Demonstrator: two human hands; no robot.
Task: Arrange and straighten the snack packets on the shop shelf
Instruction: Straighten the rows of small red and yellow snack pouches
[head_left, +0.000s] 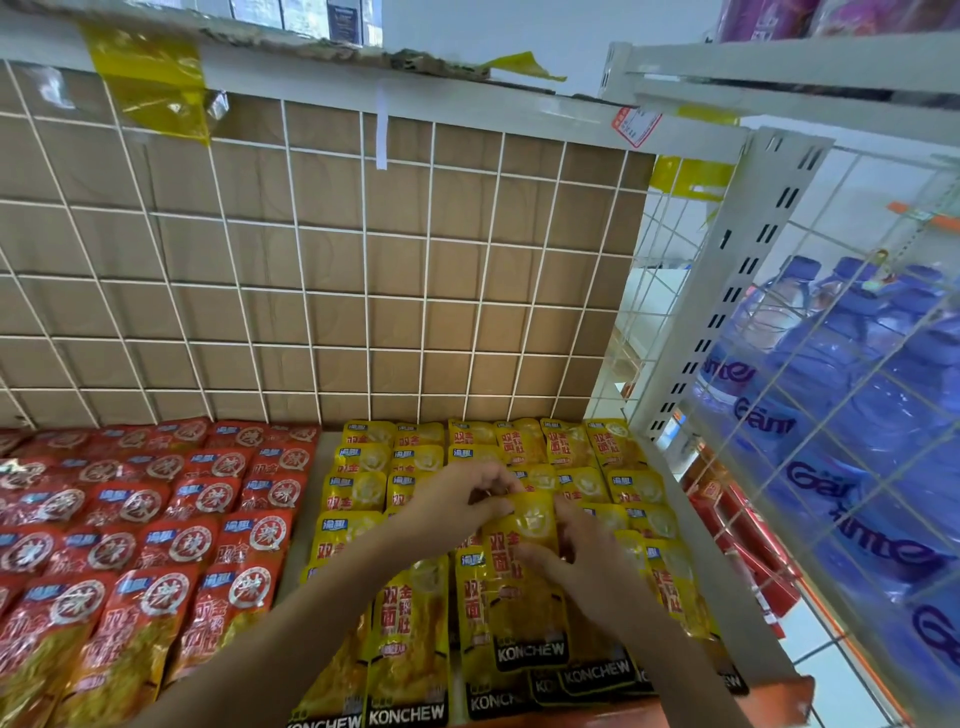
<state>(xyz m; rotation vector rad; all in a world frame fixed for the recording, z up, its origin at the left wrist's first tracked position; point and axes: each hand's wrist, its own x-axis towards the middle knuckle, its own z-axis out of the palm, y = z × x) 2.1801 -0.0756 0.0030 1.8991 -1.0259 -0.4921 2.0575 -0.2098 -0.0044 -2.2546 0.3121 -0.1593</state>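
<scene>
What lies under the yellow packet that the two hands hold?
More yellow packets lie under the held packet, overlapping in rows. The left hand and right hand grip it. The shelf board below is covered there and cannot be seen.

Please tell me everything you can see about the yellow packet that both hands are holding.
The yellow packet is a glossy plastic pouch with red Chinese characters, a pale round emblem near its top and a black band reading KONCHEW at its bottom. It lies lengthwise, top away from the person, on the other yellow packets at the right part of the shelf. The left hand pinches its top edge; the right hand grips its right side.
</scene>
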